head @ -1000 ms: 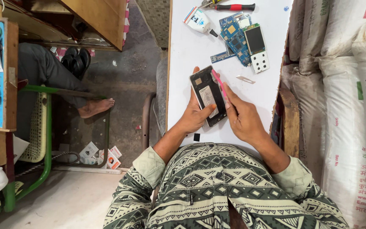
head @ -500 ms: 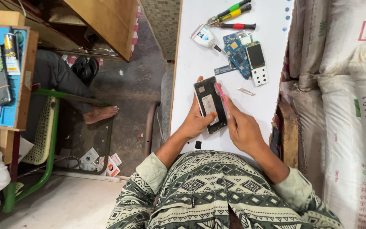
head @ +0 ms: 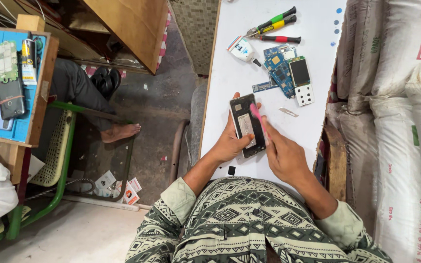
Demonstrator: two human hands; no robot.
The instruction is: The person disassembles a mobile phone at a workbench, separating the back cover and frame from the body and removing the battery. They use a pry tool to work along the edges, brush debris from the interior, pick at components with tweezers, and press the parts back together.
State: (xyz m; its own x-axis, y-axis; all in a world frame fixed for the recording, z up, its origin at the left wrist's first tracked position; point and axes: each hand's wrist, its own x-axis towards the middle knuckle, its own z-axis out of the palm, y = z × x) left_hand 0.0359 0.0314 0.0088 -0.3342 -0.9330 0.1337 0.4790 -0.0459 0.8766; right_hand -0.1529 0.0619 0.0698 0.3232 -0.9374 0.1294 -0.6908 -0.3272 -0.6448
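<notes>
Fingers [head: 233,127] cradle black opened phone [head: 247,125], pale inner panel.

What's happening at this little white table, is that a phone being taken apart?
Yes, it looks so. A person holds an opened black phone in the left hand over the white table. The right hand works a thin pink tool against it. Farther up lie a blue circuit board, a small screen with keypad, a glue bottle and screwdrivers.

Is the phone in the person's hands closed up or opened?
Opened. The phone, held by the left hand, shows bare insides, no screen. The right hand holds a pink tool on it.
</notes>
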